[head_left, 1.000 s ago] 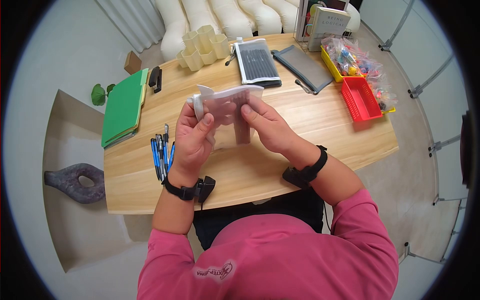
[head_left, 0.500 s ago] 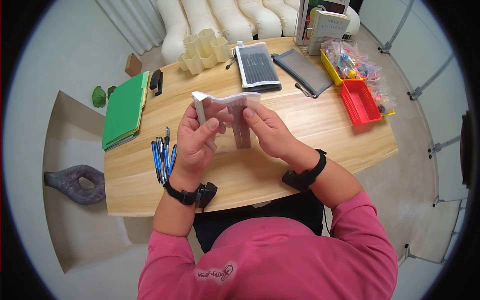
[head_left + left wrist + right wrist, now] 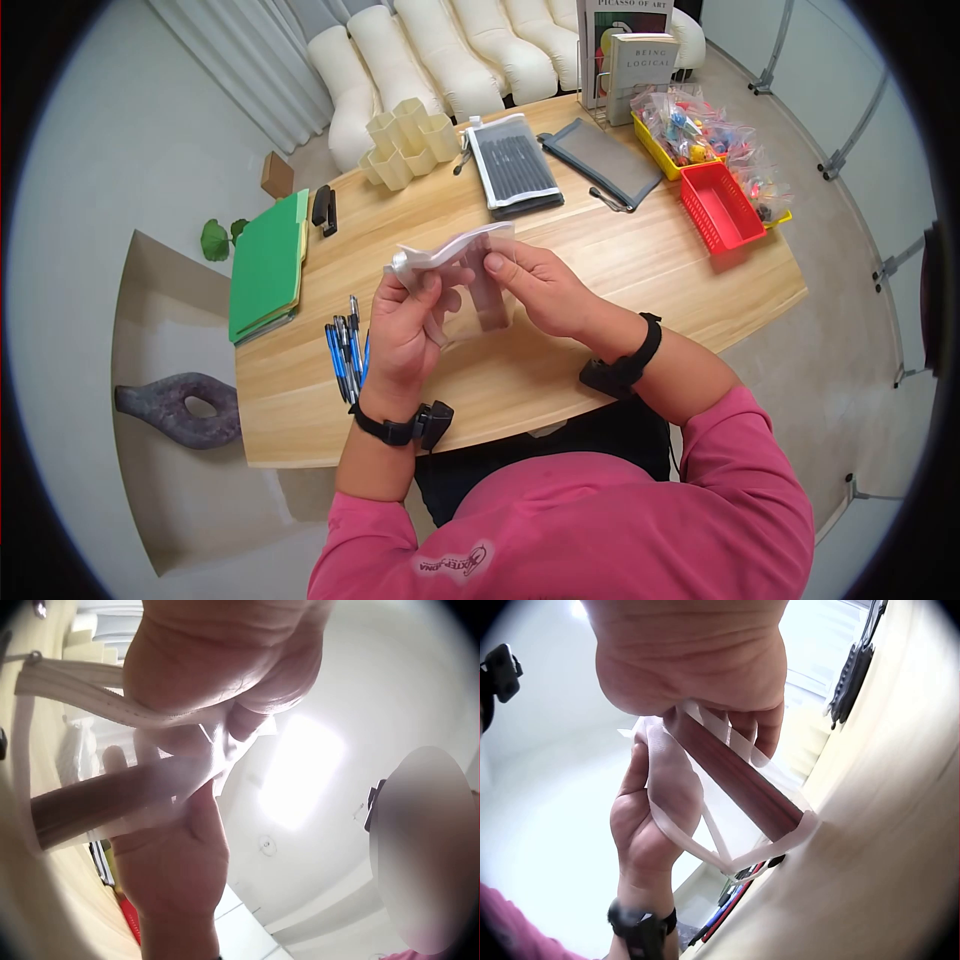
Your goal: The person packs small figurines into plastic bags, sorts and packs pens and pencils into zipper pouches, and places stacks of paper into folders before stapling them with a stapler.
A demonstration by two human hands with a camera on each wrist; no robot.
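Observation:
Both hands hold a translucent zip pouch with white trim over the front of the table. Through its mesh a bundle of dark reddish-brown sticks shows, lying along its right side; the right wrist view shows the bundle lengthwise. My left hand pinches the pouch's left edge at the upper corner, thumb on the near face. On the other side, my right hand grips the pouch at the top of the bundle, thumb in front and fingers behind. Several blue and black pens lie left of the left hand.
Beyond the pouch lie a white-trimmed pouch of black pens and a grey pouch. A red basket and a yellow basket with bagged items stand right. Green folders, a stapler and a cream hexagonal holder are left and back.
Both hands keep hold of the pouch. Its top edge, which bowed apart half a second ago, now slants up to the right. The head view has shifted, so the table appears lower and turned.

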